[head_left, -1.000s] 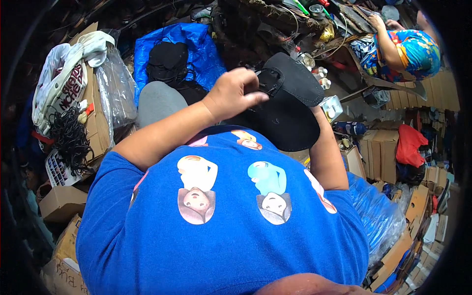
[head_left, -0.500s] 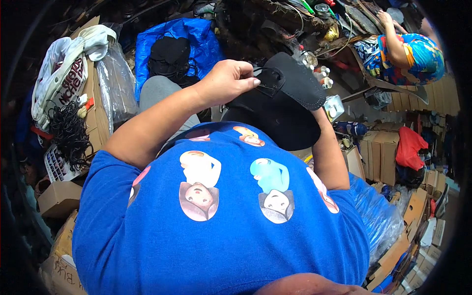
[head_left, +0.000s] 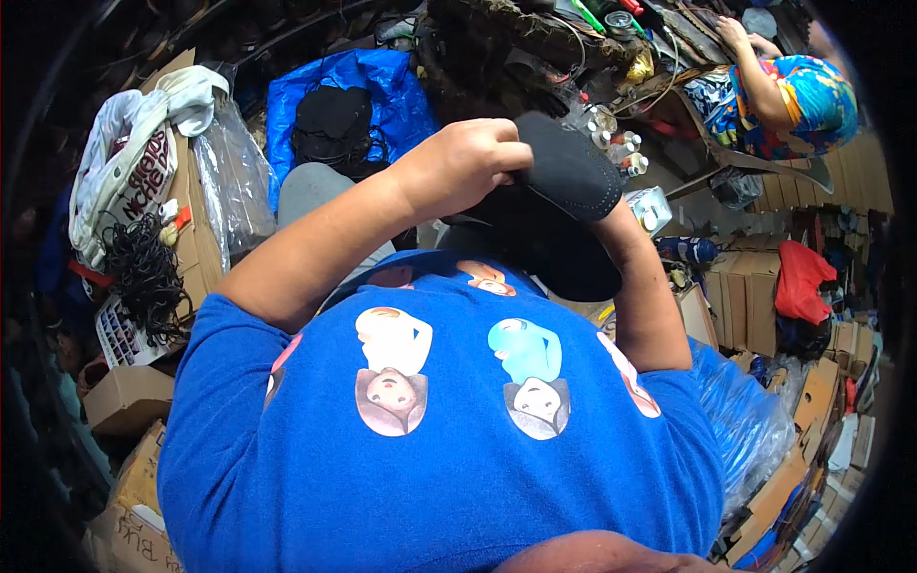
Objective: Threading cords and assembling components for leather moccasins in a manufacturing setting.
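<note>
Head view, centre top of the frame: the person's left hand (head_left: 468, 162) is curled tight around the edge of a black shoe (head_left: 554, 215) held up over their blue shirt (head_left: 449, 449). Their right forearm runs up behind the shoe; I cannot tell how the right hand sits. A blue bag (head_left: 382, 81) lies upper left.

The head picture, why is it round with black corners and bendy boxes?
Head view: a fisheye lens bends the cardboard boxes near the dark rim; the middle is sharp and evenly lit, where the left hand grips the black cap; the right hand is hidden behind it.
</note>
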The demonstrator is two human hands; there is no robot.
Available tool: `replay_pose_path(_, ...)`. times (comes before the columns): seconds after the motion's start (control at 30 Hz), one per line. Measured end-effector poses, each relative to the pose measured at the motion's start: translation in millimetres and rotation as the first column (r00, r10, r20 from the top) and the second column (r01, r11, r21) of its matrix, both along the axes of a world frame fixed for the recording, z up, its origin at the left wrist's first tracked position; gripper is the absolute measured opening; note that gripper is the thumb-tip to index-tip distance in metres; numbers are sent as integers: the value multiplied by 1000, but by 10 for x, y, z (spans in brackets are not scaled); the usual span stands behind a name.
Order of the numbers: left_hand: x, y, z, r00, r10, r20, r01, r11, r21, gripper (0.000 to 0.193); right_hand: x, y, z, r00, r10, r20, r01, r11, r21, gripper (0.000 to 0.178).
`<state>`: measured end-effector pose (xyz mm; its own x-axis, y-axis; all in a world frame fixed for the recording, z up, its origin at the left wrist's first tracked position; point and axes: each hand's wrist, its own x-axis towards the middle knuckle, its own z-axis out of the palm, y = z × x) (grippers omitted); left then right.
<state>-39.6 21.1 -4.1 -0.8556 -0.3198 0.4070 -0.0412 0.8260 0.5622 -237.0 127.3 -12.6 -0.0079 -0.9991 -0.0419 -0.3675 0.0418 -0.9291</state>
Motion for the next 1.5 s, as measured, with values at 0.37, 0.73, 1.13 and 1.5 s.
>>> replay_pose_path(0.37,560,-221,50,874,263,-410,269,440,857,37,261,-251,579,995,-57,-84,36,973,-228,27)
replay_pose_path(0.73,600,-297,-106,911,230,-342,-70,904,422,56,570,-420,645,942,86,-326,-230,871,-434,22)
replay_pose_path(1.13,547,-246,28,845,340,-413,158,578,801,35,617,-445,661,948,93,-305,-207,906,-368,22)
replay_pose_path(1.5,479,-260,-96,846,368,-386,292,285,913,28,765,-356,23,624,39,780,-41,999,-17,26)
